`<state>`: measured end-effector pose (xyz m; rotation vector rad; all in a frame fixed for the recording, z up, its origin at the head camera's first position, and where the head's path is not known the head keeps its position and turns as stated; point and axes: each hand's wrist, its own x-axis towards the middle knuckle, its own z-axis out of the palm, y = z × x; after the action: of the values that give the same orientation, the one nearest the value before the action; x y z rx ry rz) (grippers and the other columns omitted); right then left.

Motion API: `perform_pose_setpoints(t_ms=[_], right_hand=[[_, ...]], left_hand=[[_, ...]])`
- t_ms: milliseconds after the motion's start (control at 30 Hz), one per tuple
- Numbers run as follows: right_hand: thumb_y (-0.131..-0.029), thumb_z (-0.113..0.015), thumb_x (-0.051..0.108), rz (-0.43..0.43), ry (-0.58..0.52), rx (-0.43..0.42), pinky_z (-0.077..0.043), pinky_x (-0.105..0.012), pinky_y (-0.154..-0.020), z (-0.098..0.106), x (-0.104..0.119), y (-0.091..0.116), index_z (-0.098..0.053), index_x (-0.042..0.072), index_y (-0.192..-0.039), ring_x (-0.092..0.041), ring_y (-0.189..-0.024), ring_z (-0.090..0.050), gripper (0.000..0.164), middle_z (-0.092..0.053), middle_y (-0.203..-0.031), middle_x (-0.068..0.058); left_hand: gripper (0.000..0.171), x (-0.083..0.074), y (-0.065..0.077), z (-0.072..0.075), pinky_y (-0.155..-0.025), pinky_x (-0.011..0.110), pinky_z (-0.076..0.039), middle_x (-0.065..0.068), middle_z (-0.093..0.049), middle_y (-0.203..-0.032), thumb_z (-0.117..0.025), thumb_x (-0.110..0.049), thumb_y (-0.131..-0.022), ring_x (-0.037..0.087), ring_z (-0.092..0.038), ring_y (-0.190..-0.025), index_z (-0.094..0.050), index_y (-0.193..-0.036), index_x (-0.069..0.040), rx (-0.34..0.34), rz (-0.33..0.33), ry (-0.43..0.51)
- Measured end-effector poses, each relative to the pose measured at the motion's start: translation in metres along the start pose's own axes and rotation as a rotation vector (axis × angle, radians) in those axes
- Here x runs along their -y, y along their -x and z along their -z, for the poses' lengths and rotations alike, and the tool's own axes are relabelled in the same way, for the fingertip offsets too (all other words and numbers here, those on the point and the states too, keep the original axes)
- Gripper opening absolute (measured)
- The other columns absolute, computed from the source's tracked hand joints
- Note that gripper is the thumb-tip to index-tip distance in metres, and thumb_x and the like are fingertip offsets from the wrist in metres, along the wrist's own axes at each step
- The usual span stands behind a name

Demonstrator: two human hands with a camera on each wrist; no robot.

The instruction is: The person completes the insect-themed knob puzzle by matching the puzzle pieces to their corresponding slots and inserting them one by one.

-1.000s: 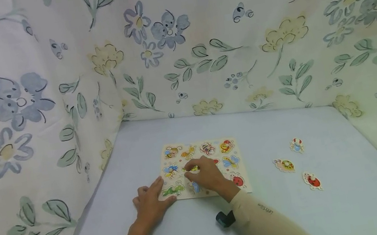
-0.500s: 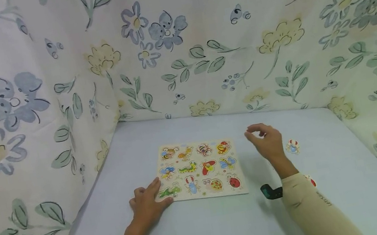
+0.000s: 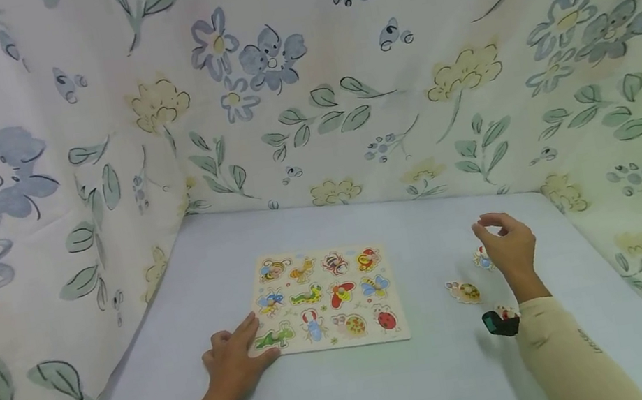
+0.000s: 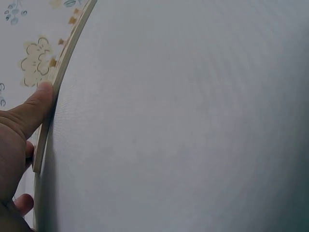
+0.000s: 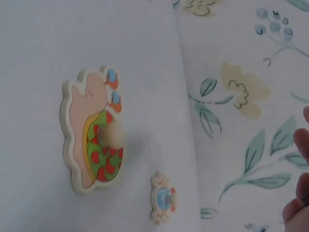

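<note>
A wooden insect peg puzzle board (image 3: 335, 346) lies flat on the table, its slots showing several colourful bugs, including a green caterpillar (image 3: 308, 295) in the middle row. My left hand (image 3: 235, 363) rests at the board's near left corner; its thumb (image 4: 38, 104) touches the front edge. Over on the right, my right hand (image 3: 511, 253) hovers with thumb and forefinger curved and nothing visible between them. Below it lies a beetle piece (image 3: 482, 259), partly hidden by the hand. A snail piece (image 5: 79, 121) with a round knob is nearer the board. A ladybird piece (image 3: 507, 312) is mostly covered by the wrist camera.
The white table (image 3: 354, 399) runs back to a hanging floral cloth (image 3: 283, 128), which also encloses the left and right sides. Black wrist cameras stick out from both sleeves, the right one (image 3: 501, 323) close to the loose pieces.
My right hand has left the caterpillar piece, which sits in the board, and moved right to above the loose pieces. My left hand stays at the board's corner. The head view has shifted slightly.
</note>
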<state>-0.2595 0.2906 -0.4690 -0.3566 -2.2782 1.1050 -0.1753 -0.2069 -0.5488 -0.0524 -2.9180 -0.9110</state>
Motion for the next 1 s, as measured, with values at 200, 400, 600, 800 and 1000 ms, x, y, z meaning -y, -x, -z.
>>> perform_pose_setpoints(t_ms=[200,400,600,800,1000], right_hand=[[-0.091,-0.066,0.025,-0.092,0.039,0.009,-0.033,-0.041,-0.082,0.0,-0.02,-0.003,-0.069,0.004,-0.11,-0.028,-0.101,-0.048,0.029,-0.066,-0.112,-0.013],[-0.092,-0.063,0.028,-0.151,0.098,0.066,-0.037,-0.043,-0.079,-0.003,-0.039,-0.005,-0.067,0.004,-0.115,-0.03,-0.099,-0.05,0.034,-0.066,-0.116,-0.015],[-0.093,-0.062,0.028,-0.218,0.133,0.135,-0.035,-0.052,-0.091,-0.003,-0.062,-0.003,-0.064,0.001,-0.119,-0.037,-0.113,-0.049,0.038,-0.064,-0.118,-0.018],[-0.093,-0.062,0.023,-0.284,0.176,0.196,-0.034,-0.053,-0.09,-0.005,-0.074,0.0,-0.061,-0.001,-0.119,-0.039,-0.112,-0.046,0.036,-0.063,-0.117,-0.02],[-0.093,-0.062,0.021,-0.251,0.205,0.227,-0.031,-0.055,-0.094,-0.007,-0.078,0.0,-0.062,-0.001,-0.118,-0.04,-0.116,-0.044,0.033,-0.063,-0.115,-0.019]], left_hand=[[0.084,0.002,0.002,0.004,-0.085,0.053,-0.021,0.003,-0.038,-0.151,-0.079,-0.048,-0.075,0.035,-0.033,-0.114,-0.047,-0.143,-0.009,0.002,0.006,0.004],[0.083,0.002,0.001,0.005,-0.084,0.052,-0.021,0.002,-0.039,-0.151,-0.079,-0.048,-0.075,0.034,-0.034,-0.114,-0.048,-0.142,-0.01,-0.008,0.01,-0.002],[0.083,0.002,0.002,0.002,-0.082,0.05,-0.022,0.002,-0.041,-0.149,-0.08,-0.047,-0.074,0.032,-0.036,-0.111,-0.05,-0.141,-0.009,-0.02,0.002,-0.009],[0.083,0.001,0.001,0.001,-0.082,0.05,-0.021,0.003,-0.042,-0.149,-0.081,-0.047,-0.073,0.032,-0.035,-0.11,-0.051,-0.14,-0.009,-0.026,0.004,-0.013],[0.084,0.0,0.001,0.0,-0.082,0.05,-0.02,0.003,-0.041,-0.149,-0.081,-0.048,-0.073,0.032,-0.034,-0.111,-0.051,-0.14,-0.008,-0.013,0.016,0.005]])
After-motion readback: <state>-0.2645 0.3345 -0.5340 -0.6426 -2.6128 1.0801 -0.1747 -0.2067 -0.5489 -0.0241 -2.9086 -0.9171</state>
